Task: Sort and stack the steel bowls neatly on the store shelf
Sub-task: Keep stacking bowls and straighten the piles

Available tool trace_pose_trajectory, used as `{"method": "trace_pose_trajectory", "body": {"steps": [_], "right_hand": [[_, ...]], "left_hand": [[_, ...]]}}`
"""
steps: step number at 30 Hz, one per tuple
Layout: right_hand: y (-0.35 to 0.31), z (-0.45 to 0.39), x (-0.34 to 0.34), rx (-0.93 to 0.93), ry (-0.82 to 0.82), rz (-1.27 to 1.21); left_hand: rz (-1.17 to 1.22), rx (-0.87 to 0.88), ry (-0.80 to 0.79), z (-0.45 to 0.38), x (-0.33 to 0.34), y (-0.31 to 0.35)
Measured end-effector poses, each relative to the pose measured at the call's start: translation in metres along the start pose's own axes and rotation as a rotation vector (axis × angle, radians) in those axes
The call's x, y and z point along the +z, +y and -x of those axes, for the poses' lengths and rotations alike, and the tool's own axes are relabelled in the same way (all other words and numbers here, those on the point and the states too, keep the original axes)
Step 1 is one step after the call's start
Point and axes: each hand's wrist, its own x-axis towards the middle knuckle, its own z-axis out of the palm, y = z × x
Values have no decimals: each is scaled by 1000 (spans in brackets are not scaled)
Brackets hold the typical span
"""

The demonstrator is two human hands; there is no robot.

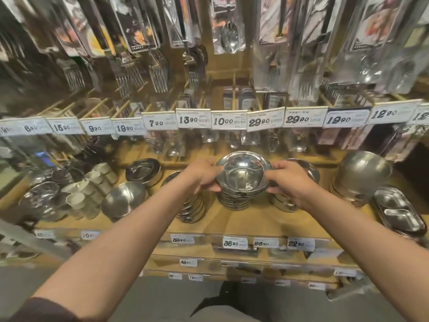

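Both hands, left hand point(204, 175) and right hand point(290, 182), grip the shiny round bowl stack point(239, 194); bare wooden shelf point(255, 219) lies in front.

Warm, fairly bright indoor light from overhead. Glare spots on the steel bowls point(242, 176) and hanging cutlery packets point(228, 24). Wide-angle bending at the edges; left side and far corners smeared, price tags point(228, 120) at centre sharp.

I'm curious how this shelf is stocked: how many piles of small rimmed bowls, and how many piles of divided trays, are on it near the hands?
Small bowl piles: 3
Divided tray piles: 1
Total: 4
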Motion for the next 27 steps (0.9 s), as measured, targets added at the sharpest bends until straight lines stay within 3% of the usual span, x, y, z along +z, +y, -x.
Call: {"method": "trace_pose_trajectory", "body": {"steps": [6, 14, 27], "right_hand": [[-1, -35, 5, -6, 45, 51], [4, -85, 14, -9, 53, 324], [15, -107, 32, -54, 38, 493]], "left_hand": [[-124, -12, 72, -54, 0, -6], [-348, -10, 87, -114, -3, -11], [-380, -165, 43, -154, -10, -25]]}}
